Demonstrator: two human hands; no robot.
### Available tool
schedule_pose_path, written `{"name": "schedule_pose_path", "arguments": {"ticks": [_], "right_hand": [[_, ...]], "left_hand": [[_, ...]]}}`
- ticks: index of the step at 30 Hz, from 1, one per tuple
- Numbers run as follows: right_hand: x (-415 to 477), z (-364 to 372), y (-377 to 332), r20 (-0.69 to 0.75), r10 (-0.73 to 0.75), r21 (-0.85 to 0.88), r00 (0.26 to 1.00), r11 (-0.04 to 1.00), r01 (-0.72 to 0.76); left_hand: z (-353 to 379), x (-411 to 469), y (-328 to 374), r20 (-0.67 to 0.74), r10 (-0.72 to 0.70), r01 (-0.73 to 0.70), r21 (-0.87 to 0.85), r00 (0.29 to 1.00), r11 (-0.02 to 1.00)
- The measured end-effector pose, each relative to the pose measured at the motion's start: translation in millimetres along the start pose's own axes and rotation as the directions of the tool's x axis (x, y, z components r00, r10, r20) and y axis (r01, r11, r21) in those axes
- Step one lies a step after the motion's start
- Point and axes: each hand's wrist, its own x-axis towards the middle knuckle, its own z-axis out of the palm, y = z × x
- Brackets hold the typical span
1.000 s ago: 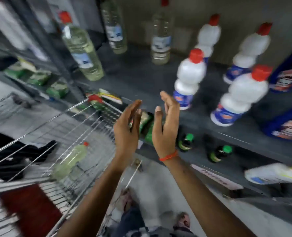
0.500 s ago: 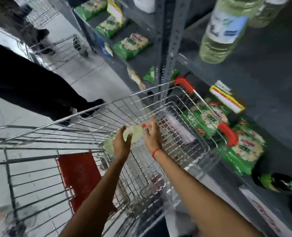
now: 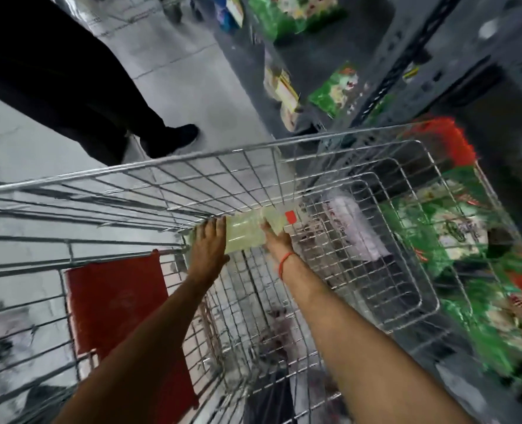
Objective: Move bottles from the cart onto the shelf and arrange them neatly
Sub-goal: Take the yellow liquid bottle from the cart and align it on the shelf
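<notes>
A clear bottle [image 3: 246, 231] of pale yellow liquid with a red cap lies on its side at the bottom of the wire cart [image 3: 192, 166]. My left hand [image 3: 209, 246] grips its base end, fingers wrapped over it. My right hand [image 3: 276, 238], with a red thread on the wrist, holds the bottle near its neck, just below the cap. Both arms reach down into the cart. The grey metal shelf [image 3: 406, 71] rises to the right of the cart; the picture is blurred by motion.
A person's dark trouser leg and black shoe [image 3: 168, 140] stand on the grey floor just beyond the cart's far side. A red flap [image 3: 119, 304] hangs at the cart's left. Green packets [image 3: 333, 90] fill the lower shelves at right. The cart's red handle [image 3: 455, 145] nears the shelf.
A second ago both hands were open and raised before the shelf. My view swung down to the cart, the hands went into it and closed on the bottle lying there.
</notes>
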Motion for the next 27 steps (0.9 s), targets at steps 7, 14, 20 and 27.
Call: {"name": "schedule_pose_path", "arguments": {"ticks": [7, 14, 20, 27], "right_hand": [[-33.9, -37.3, -0.9, 0.215, 0.135, 0.342, 0.967, 0.917, -0.204], [-96.4, -121.5, -37.1, 0.522, 0.168, 0.025, 0.836, 0.977, -0.213], [-186.1, -191.3, -80.1, 0.69, -0.127, 0.117, 0.712, 0.991, 0.064], [-286.5, -252.2, -99.0, 0.402, -0.559, 0.326, 0.725, 0.828, 0.457]], "left_hand": [[-28.5, -19.5, 10.5, 0.255, -0.003, 0.088, -0.324, 0.967, 0.942], [-97.1, -60.0, 48.8, 0.556, 0.425, 0.386, -0.82, 0.714, 0.423], [-188.5, -85.9, 99.1, 0.472, 0.543, 0.318, -0.878, 0.694, 0.357], [-295.7, -135.3, 184.0, 0.222, 0.699, -0.088, -0.921, 0.68, 0.379]]}}
